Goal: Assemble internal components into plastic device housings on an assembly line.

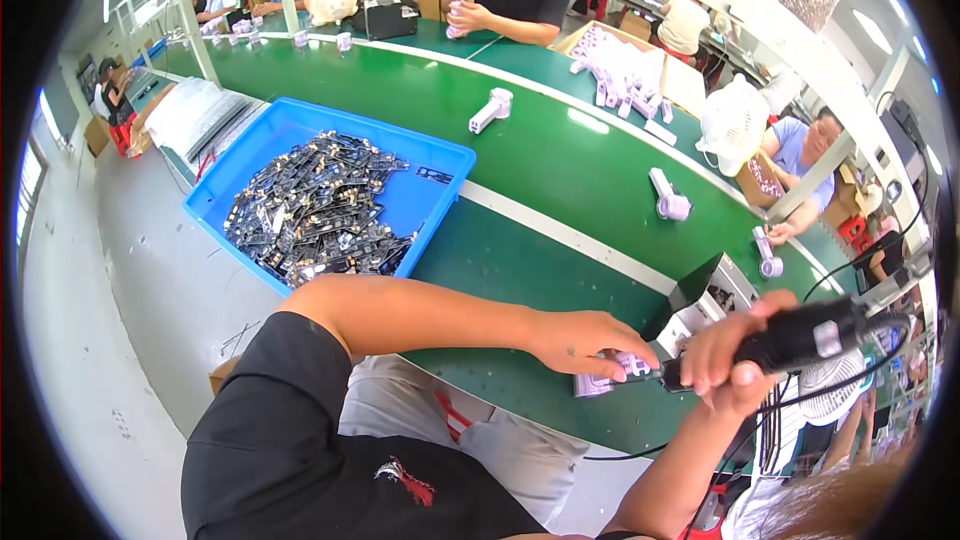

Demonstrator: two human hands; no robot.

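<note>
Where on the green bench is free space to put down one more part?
Free: the green strip between the blue tray and the left hand, and the belt beyond the tray. Crowded: around both hands, where the right hand holds a black power tool on a lilac part.

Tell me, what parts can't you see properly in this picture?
- Head view: the pale purple part is mostly covered by the left hand.
- The black power tool has its tip hidden between both hands; the right hand wraps it.
- Pieces in the blue tray are too small to identify.
</note>
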